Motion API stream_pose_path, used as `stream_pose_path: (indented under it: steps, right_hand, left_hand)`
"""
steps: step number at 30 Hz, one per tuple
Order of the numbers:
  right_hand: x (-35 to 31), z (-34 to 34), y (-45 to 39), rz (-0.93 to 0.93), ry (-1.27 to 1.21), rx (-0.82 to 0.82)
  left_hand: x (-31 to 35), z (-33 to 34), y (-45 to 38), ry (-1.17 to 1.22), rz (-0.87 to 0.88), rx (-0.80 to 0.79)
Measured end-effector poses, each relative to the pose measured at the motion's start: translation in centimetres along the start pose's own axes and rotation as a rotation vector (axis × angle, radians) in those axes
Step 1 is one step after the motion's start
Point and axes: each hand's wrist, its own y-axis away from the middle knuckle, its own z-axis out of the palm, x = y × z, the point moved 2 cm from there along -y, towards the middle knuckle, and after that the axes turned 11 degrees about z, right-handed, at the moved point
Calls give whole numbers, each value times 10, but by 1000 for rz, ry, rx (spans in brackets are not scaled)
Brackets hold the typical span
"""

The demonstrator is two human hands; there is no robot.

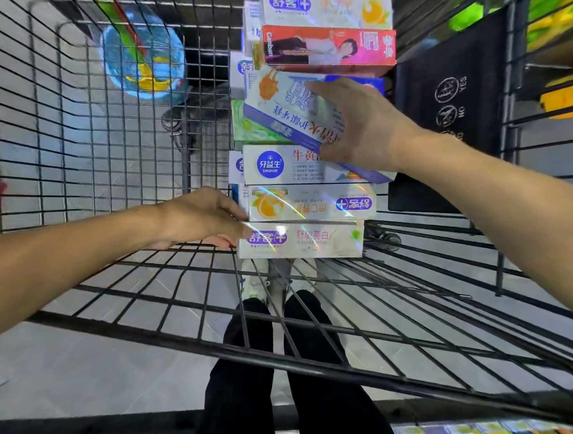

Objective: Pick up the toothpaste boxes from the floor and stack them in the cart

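Left grip [209, 217] rests with loosely bent fingers against the left ends of the two lowest toothpaste boxes, the orange-print box [311, 204] and the white box [299, 241] under it, pinching neither. Both lie on the wire cart [108, 133] floor in a row of boxes. Right grip [353, 123] is spread over a tilted purple-edged box [289, 110], fingers curled round it, above the Yaeason box [285, 165].
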Motion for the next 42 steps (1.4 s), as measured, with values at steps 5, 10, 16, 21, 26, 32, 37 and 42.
stream_pose_path:
  steps: [5, 10, 16, 21, 26, 32, 37, 42]
  right_hand:
    - [2, 0, -1, -24, -8, 30]
    - [3, 1, 0, -38, -18, 28]
    - [4, 4, 2, -48, -60, 31]
    - [9, 6, 6, 4, 47, 37]
    - [10, -2, 8, 48, 31, 42]
    - [0, -42, -23, -26, -31, 176]
    - [-2, -72, -75, -67, 144, 295]
    - [7, -69, -118, -78, 223, 339]
  left_hand:
    - [0, 5, 1, 5, 14, 46]
    - [3, 9, 2, -104, 17, 132]
    - [7, 18, -2, -339, 90, 148]
    - [30, 11, 3, -698, 192, 15]
    - [87, -15, 25, -1160, 579, 266]
    - [146, -63, 23, -1151, 844, 848]
    - [148, -83, 2, -1264, 683, 920]
    - [149, -89, -15, -1296, 589, 869]
